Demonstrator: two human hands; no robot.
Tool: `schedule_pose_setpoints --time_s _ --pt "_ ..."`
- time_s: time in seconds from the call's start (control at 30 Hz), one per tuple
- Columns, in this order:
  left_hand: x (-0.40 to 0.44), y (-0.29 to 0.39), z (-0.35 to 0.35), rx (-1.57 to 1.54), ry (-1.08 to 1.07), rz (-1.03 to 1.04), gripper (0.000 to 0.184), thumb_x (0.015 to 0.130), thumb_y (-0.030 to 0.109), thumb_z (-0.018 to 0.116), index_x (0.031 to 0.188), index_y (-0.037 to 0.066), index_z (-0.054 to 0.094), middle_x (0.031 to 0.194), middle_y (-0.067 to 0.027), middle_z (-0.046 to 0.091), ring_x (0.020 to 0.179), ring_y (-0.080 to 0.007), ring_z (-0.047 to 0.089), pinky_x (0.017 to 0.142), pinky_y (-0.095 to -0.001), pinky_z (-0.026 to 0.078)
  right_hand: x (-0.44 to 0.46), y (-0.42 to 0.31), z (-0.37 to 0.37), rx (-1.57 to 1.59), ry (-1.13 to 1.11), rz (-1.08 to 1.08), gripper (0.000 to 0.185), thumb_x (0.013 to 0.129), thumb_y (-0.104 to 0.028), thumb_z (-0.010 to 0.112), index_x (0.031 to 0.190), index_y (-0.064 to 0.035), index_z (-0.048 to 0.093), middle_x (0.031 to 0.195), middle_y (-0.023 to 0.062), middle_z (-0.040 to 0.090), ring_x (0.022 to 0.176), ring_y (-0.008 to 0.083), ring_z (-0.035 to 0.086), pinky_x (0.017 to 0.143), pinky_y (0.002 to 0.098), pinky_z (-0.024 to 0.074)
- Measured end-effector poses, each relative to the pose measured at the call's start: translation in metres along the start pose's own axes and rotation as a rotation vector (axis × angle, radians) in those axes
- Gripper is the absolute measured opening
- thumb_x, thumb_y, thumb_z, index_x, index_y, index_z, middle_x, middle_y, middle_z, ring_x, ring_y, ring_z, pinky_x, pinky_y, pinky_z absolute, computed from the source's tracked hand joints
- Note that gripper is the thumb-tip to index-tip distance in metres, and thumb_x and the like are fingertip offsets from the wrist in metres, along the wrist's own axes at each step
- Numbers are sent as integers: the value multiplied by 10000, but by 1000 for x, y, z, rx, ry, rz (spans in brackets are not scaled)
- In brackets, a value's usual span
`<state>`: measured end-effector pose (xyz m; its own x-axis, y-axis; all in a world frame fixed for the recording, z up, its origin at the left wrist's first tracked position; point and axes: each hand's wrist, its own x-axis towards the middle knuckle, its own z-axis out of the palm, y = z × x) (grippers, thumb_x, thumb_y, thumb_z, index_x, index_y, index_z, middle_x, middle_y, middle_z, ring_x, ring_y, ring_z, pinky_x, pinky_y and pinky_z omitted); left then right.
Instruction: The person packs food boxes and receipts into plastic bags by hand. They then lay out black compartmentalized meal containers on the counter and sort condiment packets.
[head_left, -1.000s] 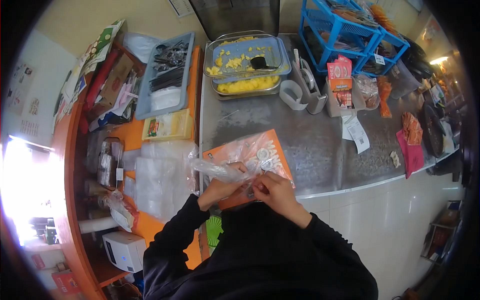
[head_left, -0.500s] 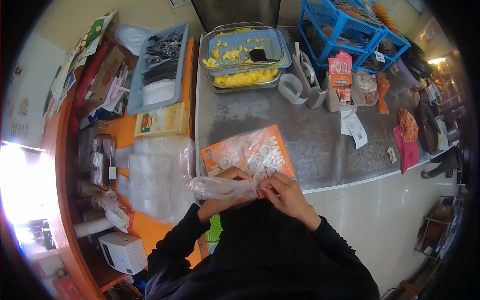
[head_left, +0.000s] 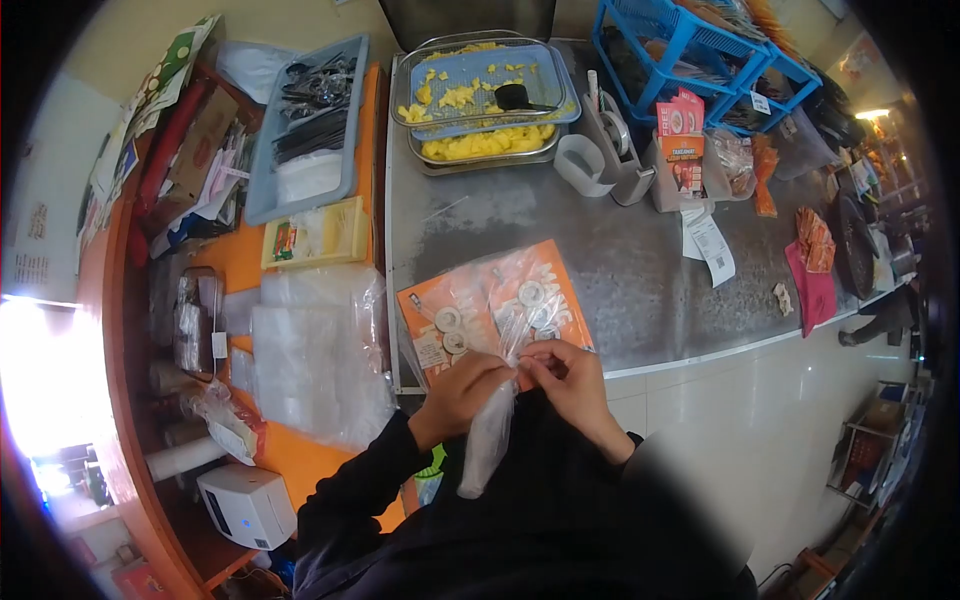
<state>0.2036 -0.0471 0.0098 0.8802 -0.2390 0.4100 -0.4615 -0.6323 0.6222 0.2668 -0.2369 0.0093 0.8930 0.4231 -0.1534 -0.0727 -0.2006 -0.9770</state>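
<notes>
Here, one left hand; one right hand; both tight on one clear bag.

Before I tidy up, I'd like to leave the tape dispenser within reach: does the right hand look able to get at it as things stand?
Likely yes, if the right hand lets go of the bag's gathered neck. Mostly bare counter lies between hand and dispenser, with nothing tall in the way.

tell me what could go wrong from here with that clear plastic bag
The clear plastic bag might tear or untwist where the left hand and right hand pinch its gathered neck. The orange-and-white printed package under the film lies near the edge of the grey metal counter; a tug might drag it off.
</notes>
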Motion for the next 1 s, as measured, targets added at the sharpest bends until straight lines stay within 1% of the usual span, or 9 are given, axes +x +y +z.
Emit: schedule_pose_setpoints --time_s 0.17,0.27,0.37,0.47,0.57,0.67,0.77,0.87,1.0 --pt "-2 -4 8 235 62 231 295 737 50 658 1025 -16 648 1009 -110 647 936 -254 643 772 -338 548 -7 -3 22 356 176 144 208 890 -51 689 1075 33 643 901 71 706 776 106 663 663 239 546" --pt "-6 -9 8 51 54 201 263 733 -1 691 994 -24 668 964 -153 655 899 -286 661 718 -344 549 -17 3 25 227 140 69 280 874 -37 702 1133 40 627 998 90 686 861 123 663 743 240 561" --pt "-1 -4 -2 -261 -50 -248 237 789 -41 691 1020 -3 654 957 -138 672 882 -240 676 733 -334 563 -23 -4 28 159 126 66 331 845 -7 715 1162 29 627 1084 92 648 940 141 653 823 252 560" --pt "0 0 -2 -841 77 -713 192 870 -34 647 1058 4 633 1006 -86 676 929 -160 668 795 -277 565 -22 -4 27 41 101 23 359 820 30 711 1170 6 635 1108 87 617 971 152 649 854 258 556" --pt "5 12 10 -993 371 -842 180 900 -6 641 1077 -14 614 1037 -67 680 919 -120 657 799 -255 562 -22 -3 29 69 135 47 372 809 50 699 1171 -14 644 1086 84 614 983 151 647 847 253 557" --pt "3 21 23 -823 444 -858 210 863 -56 658 1071 -48 627 976 -72 669 774 -83 644 649 -206 554 -23 -3 30 80 132 53 368 823 63 680 1181 -11 640 1118 78 597 1003 145 637 847 246 555" --pt "5 25 18 -382 330 -663 207 858 -66 654 1060 -28 677 981 -71 653 738 -85 643 624 -211 554 -24 -3 33 157 129 45 382 833 102 657 1197 -12 632 1144 32 548 981 96 566 806 200 528" --pt "6 29 16 -284 311 -653 251 827 -43 677 1050 60 724 914 -67 647 734 -156 647 620 -251 507 -25 -3 33 152 134 61 375 843 85 649 1207 -4 628 1163 57 560 1041 125 608 876 222 535" --pt "4 27 13 -258 264 -604 243 846 -75 656 1062 18 716 954 -64 642 724 -117 657 604 -222 556 -25 -4 33 174 135 54 378 845 93 647 1209 -5 625 1164 49 551 1021 112 583 858 209 528"
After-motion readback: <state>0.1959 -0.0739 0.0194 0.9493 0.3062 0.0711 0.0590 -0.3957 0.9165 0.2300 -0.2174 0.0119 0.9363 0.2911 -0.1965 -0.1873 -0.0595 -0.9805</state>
